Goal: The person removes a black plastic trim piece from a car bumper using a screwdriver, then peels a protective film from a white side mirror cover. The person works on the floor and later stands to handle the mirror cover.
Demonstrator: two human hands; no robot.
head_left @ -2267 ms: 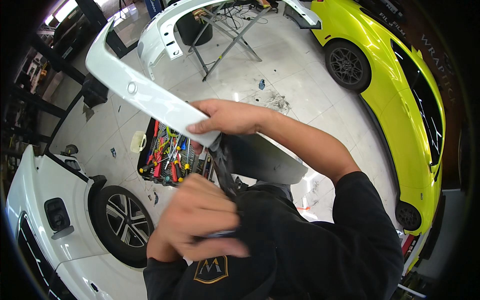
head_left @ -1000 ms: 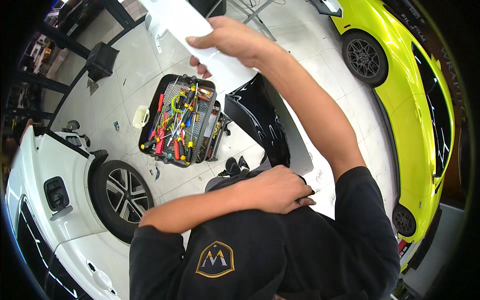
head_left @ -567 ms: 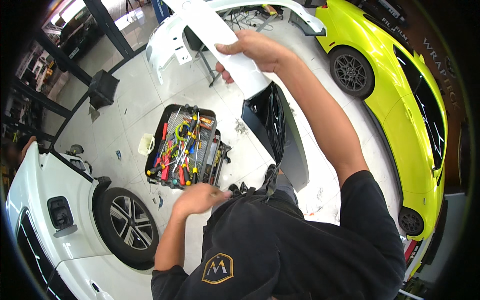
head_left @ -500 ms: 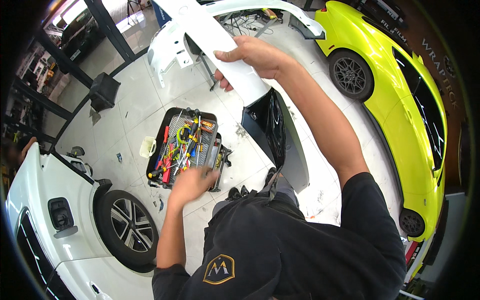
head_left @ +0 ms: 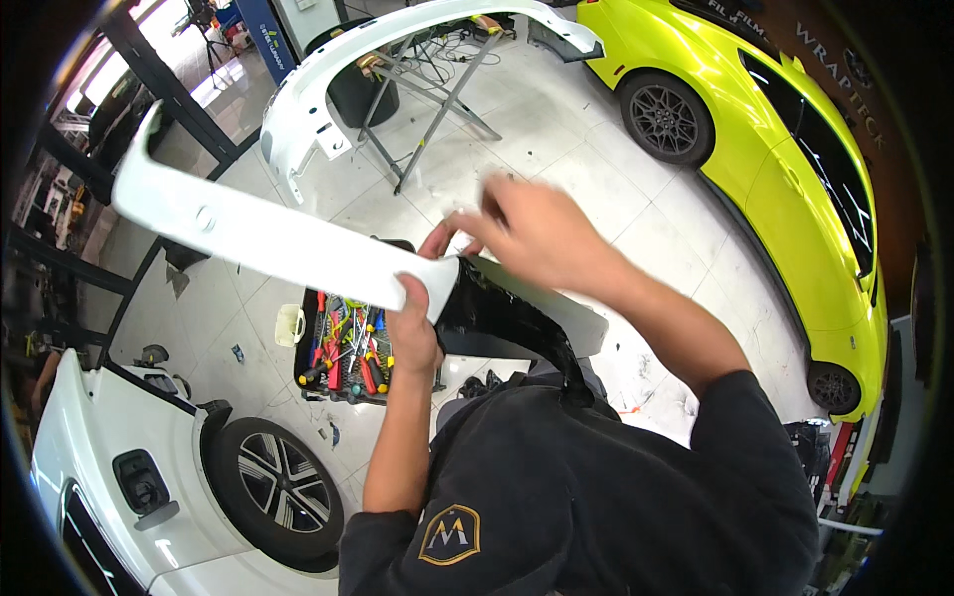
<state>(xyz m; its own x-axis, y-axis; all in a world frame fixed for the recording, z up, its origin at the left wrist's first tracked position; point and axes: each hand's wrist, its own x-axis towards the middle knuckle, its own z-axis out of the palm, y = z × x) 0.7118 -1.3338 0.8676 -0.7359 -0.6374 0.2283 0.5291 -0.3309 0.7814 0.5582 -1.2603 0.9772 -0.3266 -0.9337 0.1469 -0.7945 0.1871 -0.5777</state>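
Note:
A long white car trim panel (head_left: 288, 243) stretches from the upper left toward my body, with a round mark partway along it. My left hand (head_left: 412, 323) grips it near its close end, thumb on top and fingers showing past the far edge. From that end glossy black film (head_left: 497, 308) hangs down toward my waist. Behind the film is a flat grey piece (head_left: 571, 323), and I cannot tell how it joins the panel. My right hand (head_left: 542, 233) is raised just right of the panel's end, its fingers bent and smeared by motion.
Below the panel stands a tool case (head_left: 343, 343) full of hand tools, a small white container (head_left: 288, 325) beside it. A white bumper (head_left: 417, 30) rests on a folding stand (head_left: 427, 99) ahead. A yellow-green car (head_left: 785, 199) is at right, a white car (head_left: 129, 457) at left.
The panel has swung to the left and lower. My left hand has come up from above the tool case and taken hold of it; my right hand has let go and moved off to the right.

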